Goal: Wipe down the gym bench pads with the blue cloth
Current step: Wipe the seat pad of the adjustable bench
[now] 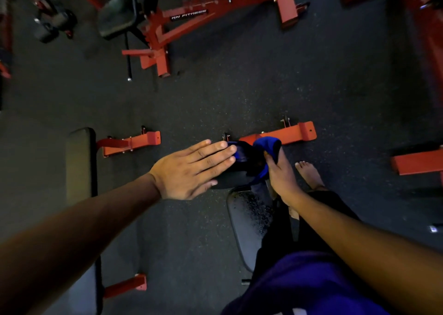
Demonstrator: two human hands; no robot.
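The blue cloth [267, 145] is draped over the far end of a small black bench pad [230, 178] just ahead of me. My right hand [280, 171] grips the cloth from the right side and lifts part of it off the pad. With straight fingers, my left hand [194, 168] lies flat over the pad's left side, fingertips touching the cloth's edge. A longer black pad [249, 221] of the same bench runs back toward me, with a speckled patch on its surface. Its lower part is hidden by my leg.
Another black bench [80, 163] with red feet [134, 142] stands to the left. A red bench foot [297, 132] lies beyond the cloth. Red-framed machines [182, 20] fill the far floor and right edge [417, 161]. A bare foot [309, 173] stands on the dark rubber floor.
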